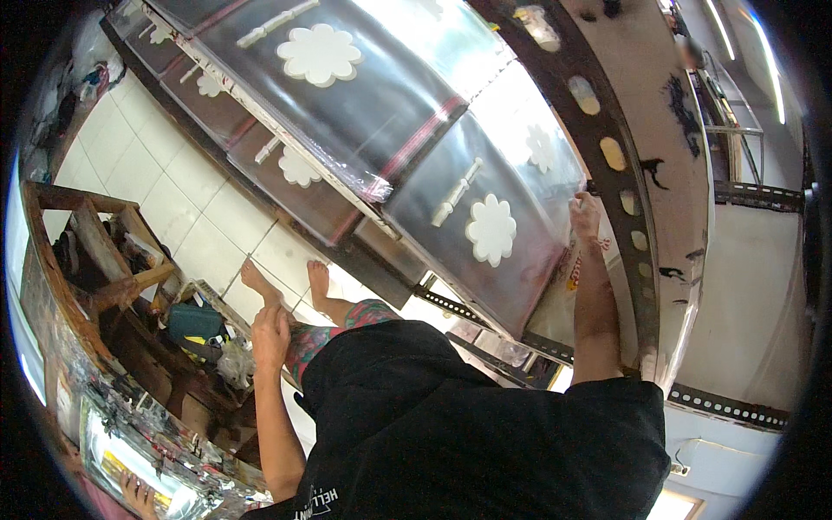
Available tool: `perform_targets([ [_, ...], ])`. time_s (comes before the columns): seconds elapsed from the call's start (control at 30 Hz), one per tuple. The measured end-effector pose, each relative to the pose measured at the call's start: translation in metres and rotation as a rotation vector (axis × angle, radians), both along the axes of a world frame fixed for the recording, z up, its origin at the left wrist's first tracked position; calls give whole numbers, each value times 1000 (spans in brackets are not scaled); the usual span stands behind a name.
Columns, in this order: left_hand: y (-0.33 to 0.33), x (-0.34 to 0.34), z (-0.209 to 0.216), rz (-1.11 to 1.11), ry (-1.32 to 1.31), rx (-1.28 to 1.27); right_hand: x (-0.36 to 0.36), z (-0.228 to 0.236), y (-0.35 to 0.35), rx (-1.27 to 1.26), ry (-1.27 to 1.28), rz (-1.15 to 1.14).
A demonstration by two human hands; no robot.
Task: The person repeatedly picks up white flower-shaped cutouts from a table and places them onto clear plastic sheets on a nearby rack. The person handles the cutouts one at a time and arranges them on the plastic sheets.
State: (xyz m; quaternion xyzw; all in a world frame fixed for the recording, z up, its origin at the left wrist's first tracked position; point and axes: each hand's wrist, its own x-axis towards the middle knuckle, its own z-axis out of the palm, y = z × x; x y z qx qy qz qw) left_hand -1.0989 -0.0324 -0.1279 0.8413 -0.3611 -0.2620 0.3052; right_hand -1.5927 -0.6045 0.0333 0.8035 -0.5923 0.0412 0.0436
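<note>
Clear plastic sheets [433, 178], printed with white scalloped flower shapes [491, 229] and white bars [458, 192], lie over a long table in front of me. My right hand [586, 217] is at the far right edge of the nearest sheet. Its fingers are closed on that edge, though the fingertips are partly hidden. My left hand [271, 330] hangs over the floor beside my leg, left of the table. Its fingers are curled together, and nothing shows in them.
A dark rail with oval holes [614, 154] runs along the table's right side. On the left stands a paint-stained wooden rack [87, 204] holding a dark green box [194, 321]. White floor tiles [208, 204] lie between rack and table. Another person's hand [137, 496] shows at the lower left rim.
</note>
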Motion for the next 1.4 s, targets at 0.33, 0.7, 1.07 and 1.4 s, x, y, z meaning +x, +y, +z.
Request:
perform_targets([
  [0.33, 4, 7, -2, 8, 30, -38, 22, -15, 37, 410, -548, -221],
  [0.7, 28, 16, -3, 76, 7, -51, 19, -33, 23, 378, -425, -140],
  [1.07, 30, 82, 83, 253, -108, -165, 290, 10, 33, 242, -940, 396],
  [1.4, 68, 201, 159, 514, -332, -352, 646, 52, 297, 1081, -972, 972],
])
